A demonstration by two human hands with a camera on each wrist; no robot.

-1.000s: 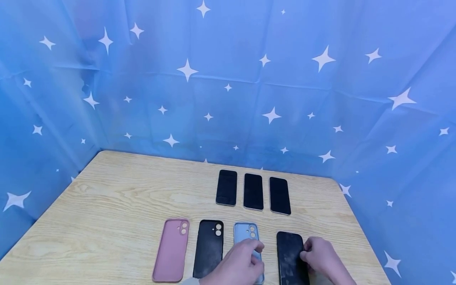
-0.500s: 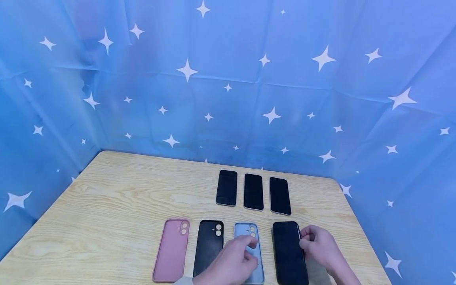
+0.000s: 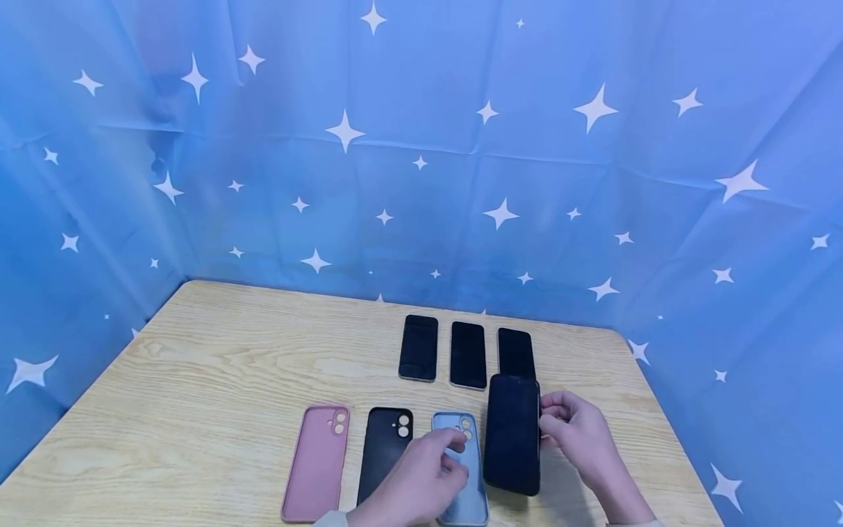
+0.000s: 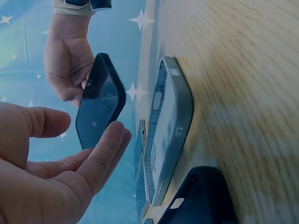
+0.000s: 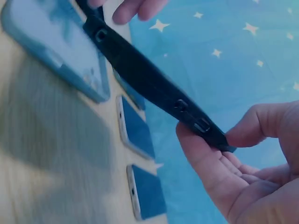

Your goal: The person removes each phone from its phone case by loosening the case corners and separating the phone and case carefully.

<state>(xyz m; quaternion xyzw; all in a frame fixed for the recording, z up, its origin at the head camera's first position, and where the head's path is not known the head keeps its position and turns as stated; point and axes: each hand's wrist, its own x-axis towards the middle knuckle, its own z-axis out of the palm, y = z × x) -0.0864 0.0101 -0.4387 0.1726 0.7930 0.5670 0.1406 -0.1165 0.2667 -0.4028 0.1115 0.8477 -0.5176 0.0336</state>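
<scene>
My right hand pinches the right edge of a phone in a black case, lifted off the table with its dark glossy face showing. In the right wrist view, button cutouts show along the case's side, between my thumb and fingers. My left hand hovers over the light blue phone case, thumb and fingers apart, holding nothing. Seen from the left wrist, the cased phone is close to the left fingertips; whether they touch I cannot tell. A black phone case, partly hidden, lies left of the blue one.
At far left of the row lies a pink phone case. Behind are three phones: the left one, the middle one and the right one, partly covered by the held phone. A starry blue curtain surrounds the wooden table.
The right hand has lifted the cased phone and carried it forward and to the left, towards the blue case. My left hand has drifted slightly left.
</scene>
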